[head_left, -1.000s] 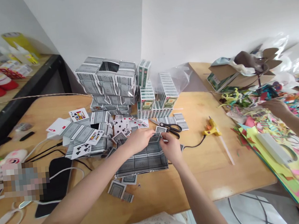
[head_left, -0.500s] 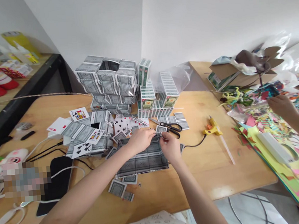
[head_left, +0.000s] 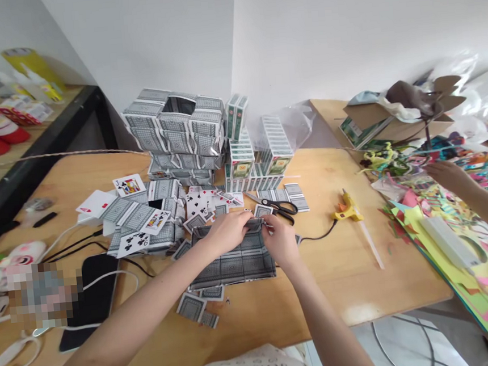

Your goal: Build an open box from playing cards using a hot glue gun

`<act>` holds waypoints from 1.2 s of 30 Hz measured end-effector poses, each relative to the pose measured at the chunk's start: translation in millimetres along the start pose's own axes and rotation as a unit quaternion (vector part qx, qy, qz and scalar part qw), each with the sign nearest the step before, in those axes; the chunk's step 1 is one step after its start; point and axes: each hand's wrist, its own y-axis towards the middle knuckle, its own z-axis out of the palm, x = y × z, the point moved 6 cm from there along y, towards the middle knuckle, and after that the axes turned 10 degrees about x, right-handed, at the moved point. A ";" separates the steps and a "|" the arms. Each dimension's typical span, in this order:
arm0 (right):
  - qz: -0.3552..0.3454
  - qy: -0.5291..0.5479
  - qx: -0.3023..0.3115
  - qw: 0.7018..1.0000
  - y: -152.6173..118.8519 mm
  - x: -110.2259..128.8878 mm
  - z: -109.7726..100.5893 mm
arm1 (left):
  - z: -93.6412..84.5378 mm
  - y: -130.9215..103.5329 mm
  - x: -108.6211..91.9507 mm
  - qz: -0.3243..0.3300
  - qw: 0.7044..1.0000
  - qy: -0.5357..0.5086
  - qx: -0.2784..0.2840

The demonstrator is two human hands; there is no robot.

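An open-topped box made of playing cards (head_left: 234, 266), grey card backs showing, stands on the table in front of me. My left hand (head_left: 228, 231) reaches over it, its fingers closed on the far rim. Close beside it, my right hand (head_left: 279, 238) pinches the same rim near the far right corner. A loose playing card (head_left: 263, 210) lies just beyond the right fingertips. Black-handled scissors (head_left: 282, 207) rest behind the box. Several cut card pieces (head_left: 191, 307) lie at its near side.
Stacked card-made boxes (head_left: 174, 126) and packs of cards (head_left: 275, 146) stand at the back. A yellow glue gun (head_left: 347, 209) lies to the right, its cord running left. Another person's hand (head_left: 451, 176) is over paper scraps at far right. A phone (head_left: 93, 287) lies left.
Both of my hands stay at the far rim with only slight finger movement. The other person's hand has shifted a little to the left.
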 end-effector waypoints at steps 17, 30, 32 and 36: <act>-0.042 0.071 0.004 0.997 -1.7 4.0 -3.2 | -4.1 -9.4 -1.2 -0.005 0.997 -0.014 -0.074; -0.020 0.298 -0.010 0.954 -53.6 52.3 -24.6 | -54.6 -45.2 -52.0 0.012 0.956 0.226 -0.186; 0.048 0.432 0.053 0.899 -45.2 48.7 -2.3 | -50.7 -46.0 -57.5 0.008 0.953 0.233 -0.191; 0.123 0.600 -0.021 0.790 -28.3 38.4 10.2 | -37.0 -47.4 -71.4 0.013 0.957 0.227 -0.182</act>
